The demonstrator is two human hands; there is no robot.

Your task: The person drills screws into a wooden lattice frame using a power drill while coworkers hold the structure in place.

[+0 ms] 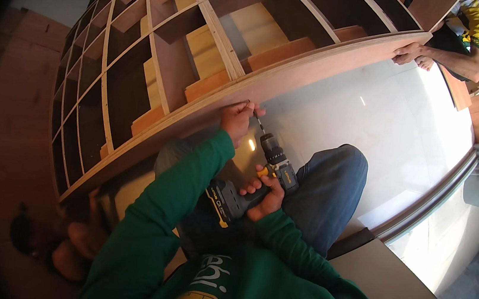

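Your right hand (269,196) is clamped round the drill (285,178) — lying near centre, its bit (262,126) toward 11 o'clock. Your left hand (237,123) sits by the bit's tip, along the wooden frame (321,70) — cannot tell whether it grips anything. Co-worker's hand (408,52): 2 o'clock, on the frame.

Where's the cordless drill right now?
Near the middle of the head view, the drill is in the person's right hand, its bit pointing toward the left hand beside the wooden frame.
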